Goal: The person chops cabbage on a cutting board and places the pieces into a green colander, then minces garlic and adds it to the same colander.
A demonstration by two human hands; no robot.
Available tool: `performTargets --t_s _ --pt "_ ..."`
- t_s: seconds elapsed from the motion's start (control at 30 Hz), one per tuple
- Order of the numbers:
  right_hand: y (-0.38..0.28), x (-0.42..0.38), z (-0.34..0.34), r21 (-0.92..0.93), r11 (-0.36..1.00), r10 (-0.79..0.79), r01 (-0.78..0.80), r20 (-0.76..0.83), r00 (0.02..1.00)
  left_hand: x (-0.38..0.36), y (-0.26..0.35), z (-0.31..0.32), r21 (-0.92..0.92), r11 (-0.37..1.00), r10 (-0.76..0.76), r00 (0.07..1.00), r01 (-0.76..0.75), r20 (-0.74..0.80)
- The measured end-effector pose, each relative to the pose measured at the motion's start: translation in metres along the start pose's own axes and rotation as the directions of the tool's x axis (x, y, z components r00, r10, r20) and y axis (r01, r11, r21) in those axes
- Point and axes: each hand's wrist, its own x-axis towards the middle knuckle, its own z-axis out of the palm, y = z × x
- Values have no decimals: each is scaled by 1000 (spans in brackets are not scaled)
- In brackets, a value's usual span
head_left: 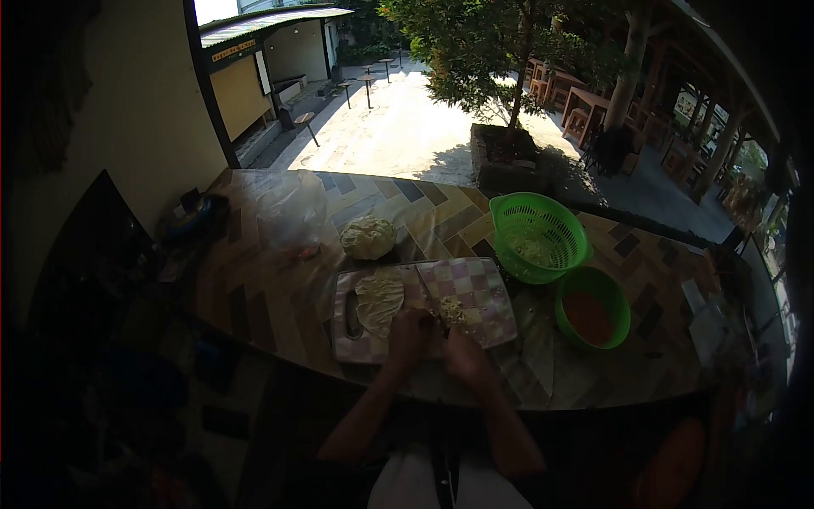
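A checkered cutting board (500, 316) lies in front of me, with a pale cabbage leaf (379, 301) on its left part. My right hand (465, 355) is closed around the handle of a knife (426, 287), whose blade points away across the board. Just left of the blade, my left hand (410, 331) is closed with its fingers bent down at the board; what they hold is hidden in shadow. Chopped cabbage (453, 310) lies in a small heap right of the blade. Behind the board sits a cabbage head (367, 237).
A green colander (570, 229) with pale shreds stands beyond the board's right corner. Nearer me, a green bowl (622, 319) holds something orange. A clear plastic bag (292, 208) lies at the far left of the wood-patterned table (254, 280). Dark objects stand at the left edge.
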Motion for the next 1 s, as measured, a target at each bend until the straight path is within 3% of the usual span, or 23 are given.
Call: performTargets --t_s 0.1,0.2,0.27,0.4,0.6,0.73,0.8,0.87,0.9,1.0 --pt "6 -6 -41 -23 985 -166 170 111 980 -1 2 -2 24 997 -68 996 67 56" --pt "9 -15 -43 -3 998 -55 56 193 980 -6 4 -4 -8 999 -43 999 43 -11" --pt "7 -24 -19 29 999 38 -39 42 998 -6 12 -9 -26 999 -46 999 46 -1" --pt "7 -30 11 11 998 64 -63 -80 995 -4 23 -14 -76 995 -54 998 57 42" --pt "36 17 -22 4 980 -199 199 44 979 3 29 -12 -3 1000 -21 994 22 108" --pt "24 8 -66 -60 996 -62 70 131 989 5 16 -5 9 999 -41 988 40 152" --pt "24 0 -64 -80 992 -92 101 113 989 7 12 -4 -28 998 -42 983 47 177" --pt "24 -8 -49 -115 992 -38 50 100 994 4 13 -2 -31 999 18 998 -16 59" --pt "30 -15 -42 -140 973 -172 186 103 980 3 14 0 -30 998 48 999 -48 1" --pt "28 -17 -9 7 999 35 -35 -52 998 1 21 -2 -105 995 -3 1000 0 -30"
